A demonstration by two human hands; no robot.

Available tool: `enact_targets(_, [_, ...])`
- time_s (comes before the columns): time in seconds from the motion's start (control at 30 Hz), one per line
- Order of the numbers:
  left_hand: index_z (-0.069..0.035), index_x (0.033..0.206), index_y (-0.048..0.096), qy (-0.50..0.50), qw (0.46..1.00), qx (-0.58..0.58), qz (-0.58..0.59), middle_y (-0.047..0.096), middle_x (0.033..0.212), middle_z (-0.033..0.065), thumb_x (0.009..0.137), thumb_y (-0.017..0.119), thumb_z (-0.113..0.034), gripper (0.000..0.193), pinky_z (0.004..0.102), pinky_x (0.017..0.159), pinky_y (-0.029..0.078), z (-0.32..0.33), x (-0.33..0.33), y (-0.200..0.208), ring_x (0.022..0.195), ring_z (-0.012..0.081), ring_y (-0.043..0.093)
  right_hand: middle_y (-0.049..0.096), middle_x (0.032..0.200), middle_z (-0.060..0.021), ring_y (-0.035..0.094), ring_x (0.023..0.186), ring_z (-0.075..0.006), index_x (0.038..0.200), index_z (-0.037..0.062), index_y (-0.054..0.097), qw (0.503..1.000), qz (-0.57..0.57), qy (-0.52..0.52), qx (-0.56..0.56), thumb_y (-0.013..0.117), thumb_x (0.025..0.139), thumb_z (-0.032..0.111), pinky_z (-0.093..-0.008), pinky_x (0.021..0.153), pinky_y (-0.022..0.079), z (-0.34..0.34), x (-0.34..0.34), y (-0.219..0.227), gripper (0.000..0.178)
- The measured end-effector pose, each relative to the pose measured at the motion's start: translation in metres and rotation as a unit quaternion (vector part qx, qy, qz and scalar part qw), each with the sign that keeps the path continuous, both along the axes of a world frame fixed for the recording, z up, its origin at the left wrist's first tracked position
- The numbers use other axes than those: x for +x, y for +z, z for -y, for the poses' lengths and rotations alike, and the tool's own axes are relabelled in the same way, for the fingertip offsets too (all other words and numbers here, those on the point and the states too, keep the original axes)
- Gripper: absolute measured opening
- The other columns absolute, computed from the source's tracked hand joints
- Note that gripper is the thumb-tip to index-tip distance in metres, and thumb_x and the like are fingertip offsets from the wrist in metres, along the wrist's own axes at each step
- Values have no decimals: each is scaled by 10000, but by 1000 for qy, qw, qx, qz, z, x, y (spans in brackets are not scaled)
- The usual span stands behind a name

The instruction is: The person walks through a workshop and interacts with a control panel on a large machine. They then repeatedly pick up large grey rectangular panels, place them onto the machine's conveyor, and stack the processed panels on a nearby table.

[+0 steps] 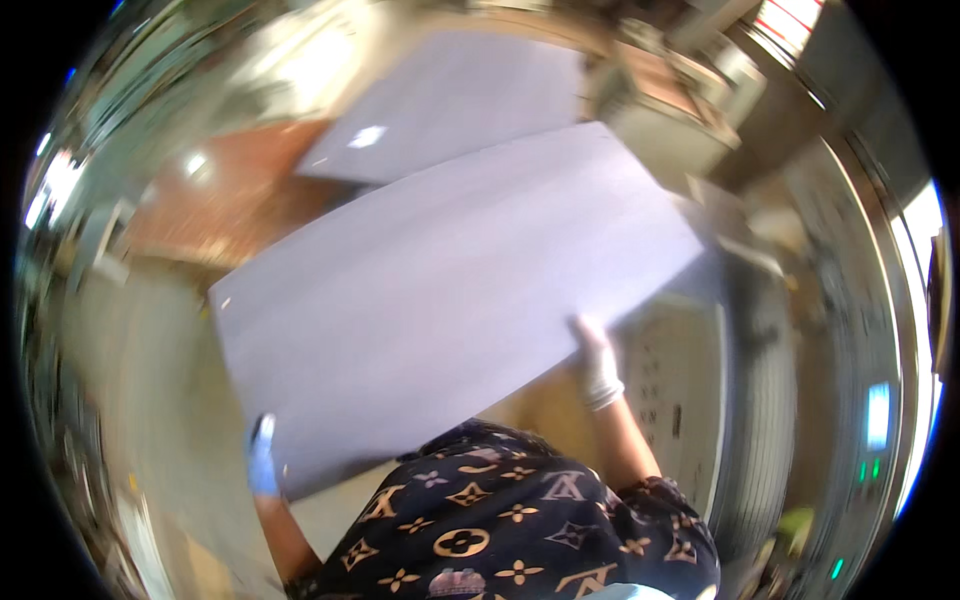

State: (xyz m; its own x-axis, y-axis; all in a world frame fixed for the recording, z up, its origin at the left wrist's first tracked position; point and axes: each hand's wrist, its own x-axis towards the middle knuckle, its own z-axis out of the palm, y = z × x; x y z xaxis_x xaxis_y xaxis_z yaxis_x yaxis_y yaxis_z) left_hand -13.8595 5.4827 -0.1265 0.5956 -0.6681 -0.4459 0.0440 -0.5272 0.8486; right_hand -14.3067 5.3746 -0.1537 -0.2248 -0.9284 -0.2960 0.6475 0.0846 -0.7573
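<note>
A large flat grey-violet panel (430, 300) is held up in front of my body, tilted so that its right end points farther away. My left hand (262, 460), in a blue glove, grips its near left corner with the thumb on top. On the near long edge, toward the right, my right hand (597, 365) in a whitish glove has its thumb over the upper face; its other fingers are hidden below the panel. Beyond lies a second panel (460, 100) of the same colour, partly covered by the held one.
A reddish-brown board surface (230, 190) is at the far left. On the right stands a long machine (850, 400) with a lit screen (878, 415) and green lights. A pale box-like unit (665, 110) with a brown top is at the far right. Motion blurs the surroundings.
</note>
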Motion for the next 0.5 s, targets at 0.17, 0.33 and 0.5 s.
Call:
enact_targets(0.17, [7,1258,329,-257,939,-227,-19,399,1231,138,756,595,-338,665,344,896,364,33,-28,8,1086,230,425,538,1015,-73,484,957,-210,999,52,526,985,139,-99,18,611,744,127,-388,881,377,-61,-70,-64,280])
enact_targets(0.33, [20,1212,376,-338,921,-190,-27,479,1123,109,746,640,-247,599,309,849,399,81,-119,8,978,184,479,539,1033,-106,480,994,-263,1034,42,512,944,251,-212,18,609,742,160,-444,906,367,-130,-137,-45,329])
enact_targets(0.5, [20,1154,423,-400,898,-163,-87,512,1063,77,728,676,-196,541,287,836,406,124,-267,-18,937,156,488,578,940,-87,545,889,-262,970,64,537,944,117,-306,38,615,736,157,-443,819,437,-153,-258,-82,263])
